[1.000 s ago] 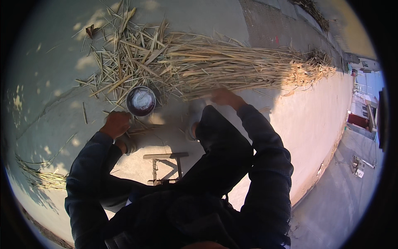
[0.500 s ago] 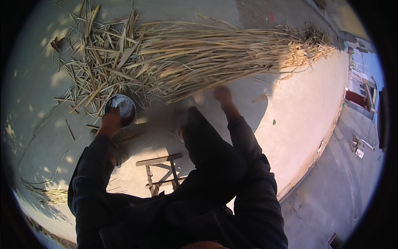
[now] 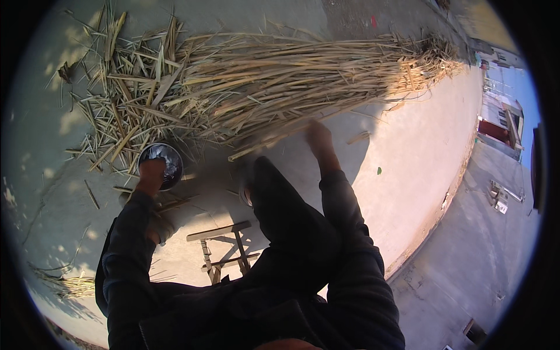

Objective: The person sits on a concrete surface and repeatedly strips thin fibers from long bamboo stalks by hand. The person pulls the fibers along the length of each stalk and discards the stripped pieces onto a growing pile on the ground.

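My left hand point(image 3: 152, 175) reaches over the near left rim of a round metal basin point(image 3: 171, 182). Its fingers are down in the shiny, pale inside, perhaps water, so their grip is hidden. The basin stands at the near edge of a heap of short cut stalks point(image 3: 125, 111). My right hand point(image 3: 318, 140) is closed at the near edge of a long bundle of dry stalks point(image 3: 280, 76). A stalk point(image 3: 248, 150) there lies a little apart from the bundle and runs up to the fingers, which appear shut on it.
A low wooden stool frame point(image 3: 219, 231) stands on the concrete by my bent leg point(image 3: 286, 198). Loose stalk pieces point(image 3: 92, 194) lie left of the basin. Another small bundle point(image 3: 76, 287) is at the far left. A ledge edge point(image 3: 449, 204) curves along the right.
The stalk by my right hand has come nearer to me, away from the bundle. My left hand stays in the basin, its fingers less visible. The whole view has shifted slightly.
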`<action>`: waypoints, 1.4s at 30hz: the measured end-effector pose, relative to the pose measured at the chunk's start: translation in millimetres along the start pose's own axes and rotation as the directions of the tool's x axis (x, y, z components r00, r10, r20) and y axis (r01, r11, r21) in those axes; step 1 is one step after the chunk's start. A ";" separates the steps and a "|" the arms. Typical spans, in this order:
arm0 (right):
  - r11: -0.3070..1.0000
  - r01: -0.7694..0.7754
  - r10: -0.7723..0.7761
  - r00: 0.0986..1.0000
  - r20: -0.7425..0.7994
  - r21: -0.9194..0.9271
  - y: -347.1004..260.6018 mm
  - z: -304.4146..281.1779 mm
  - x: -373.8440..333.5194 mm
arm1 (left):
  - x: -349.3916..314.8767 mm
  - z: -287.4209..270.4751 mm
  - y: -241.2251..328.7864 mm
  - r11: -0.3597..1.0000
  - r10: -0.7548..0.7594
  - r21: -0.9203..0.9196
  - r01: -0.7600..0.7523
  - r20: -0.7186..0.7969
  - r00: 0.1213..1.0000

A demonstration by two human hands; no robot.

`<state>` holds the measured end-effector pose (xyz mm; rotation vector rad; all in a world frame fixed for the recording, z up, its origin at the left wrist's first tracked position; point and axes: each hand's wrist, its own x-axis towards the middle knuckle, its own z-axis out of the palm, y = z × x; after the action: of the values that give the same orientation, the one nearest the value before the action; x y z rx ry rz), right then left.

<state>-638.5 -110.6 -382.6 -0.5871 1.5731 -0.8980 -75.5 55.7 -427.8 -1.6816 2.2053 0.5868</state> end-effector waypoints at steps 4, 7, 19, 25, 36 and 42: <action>0.967 0.028 -0.070 0.985 0.158 0.255 -39.2 14.9 -30.1 | -5.9 -60.4 -7.2 0.980 -0.072 -0.192 0.060 -0.057 0.996; 0.868 -0.095 -0.050 0.960 0.274 0.487 -72.4 46.3 -55.5 | -18.1 -142.6 -12.5 0.903 -0.261 -0.418 0.099 -0.351 0.899; 0.871 -0.199 -0.162 0.746 0.646 0.449 -211.6 241.3 -236.9 | -156.7 -446.3 112.4 0.990 0.138 0.124 -0.071 -0.705 0.696; 0.834 -0.119 -0.304 0.715 0.629 0.538 -248.0 255.2 -298.8 | -243.7 -463.5 67.5 0.979 0.059 0.154 0.137 -0.847 0.529; 0.825 -0.176 -0.267 0.715 0.646 0.536 -211.9 305.6 -293.8 | -274.4 -463.3 63.4 0.970 -0.037 -0.005 0.243 -0.991 0.129; 0.854 -0.238 -0.241 0.608 0.757 0.463 -189.4 339.0 -319.4 | -197.1 -437.3 67.2 0.999 0.031 0.034 -0.004 -0.836 0.548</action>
<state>-264.5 -46.4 -52.6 -0.4793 0.4496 -0.8380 -85.8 20.4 55.2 -2.2256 2.7949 -0.3984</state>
